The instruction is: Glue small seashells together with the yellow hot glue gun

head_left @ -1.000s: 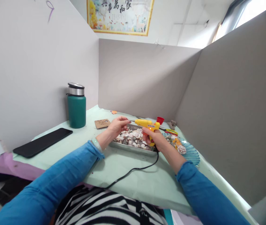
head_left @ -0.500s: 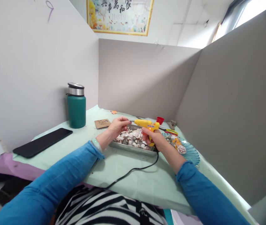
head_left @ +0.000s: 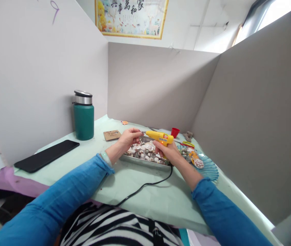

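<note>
A yellow glue gun point(head_left: 159, 136) is gripped in my right hand point(head_left: 169, 151), its nozzle pointing left. The nozzle is at the fingertips of my left hand point(head_left: 130, 137), which are pinched together; whatever they hold is too small to make out. Both hands are over a metal tray point(head_left: 145, 162) full of white and brown shells point(head_left: 146, 148). From the gun's handle a black cord point(head_left: 145, 185) runs down across the table toward me.
A green bottle point(head_left: 84, 122) and a black phone point(head_left: 48, 155) are on the left. Brown card point(head_left: 111, 135) lies behind my left hand. On the right are a red cup point(head_left: 175, 132), scissors point(head_left: 187, 144) and a blue shell-shaped dish point(head_left: 208, 166). Grey panels surround the table.
My right hand has tilted the glue gun and shifted it slightly left, bringing the nozzle closer to my left fingertips. My left hand has stayed in place.
</note>
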The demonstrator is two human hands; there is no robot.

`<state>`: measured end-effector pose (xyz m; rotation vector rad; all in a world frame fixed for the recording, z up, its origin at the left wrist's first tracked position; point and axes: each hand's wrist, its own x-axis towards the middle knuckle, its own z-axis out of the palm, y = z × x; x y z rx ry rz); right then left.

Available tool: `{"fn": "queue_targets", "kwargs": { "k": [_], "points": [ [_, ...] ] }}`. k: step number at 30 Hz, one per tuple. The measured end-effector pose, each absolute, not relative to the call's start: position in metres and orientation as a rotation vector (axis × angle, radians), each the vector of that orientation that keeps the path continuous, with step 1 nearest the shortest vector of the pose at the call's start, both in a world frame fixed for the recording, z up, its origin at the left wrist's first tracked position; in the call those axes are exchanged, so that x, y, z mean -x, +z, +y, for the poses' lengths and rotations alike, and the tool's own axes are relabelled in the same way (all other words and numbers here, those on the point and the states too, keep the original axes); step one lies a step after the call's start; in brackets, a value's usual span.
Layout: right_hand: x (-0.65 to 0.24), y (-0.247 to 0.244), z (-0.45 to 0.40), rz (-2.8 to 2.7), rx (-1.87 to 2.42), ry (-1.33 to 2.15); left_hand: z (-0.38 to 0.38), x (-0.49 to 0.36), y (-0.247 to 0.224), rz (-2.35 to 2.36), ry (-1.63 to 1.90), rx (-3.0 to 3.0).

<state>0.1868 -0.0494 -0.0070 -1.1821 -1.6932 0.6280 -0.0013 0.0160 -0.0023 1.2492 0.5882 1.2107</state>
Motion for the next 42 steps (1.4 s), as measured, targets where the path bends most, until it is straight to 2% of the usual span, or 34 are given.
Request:
{"fn": "queue_targets", "kwargs": {
  "k": [12,42],
  "points": [
    [-0.1842,-0.0111,-0.0469,-1.688,1.329,0.43,0.0166,0.0007,-0.0026,0.586,1.201,-1.221],
    [-0.1833,-0.0089,-0.0487,-1.691,1.353,0.396,0.0187,0.0026,-0.0016,0.577,1.195,-1.231]
  ]
}}
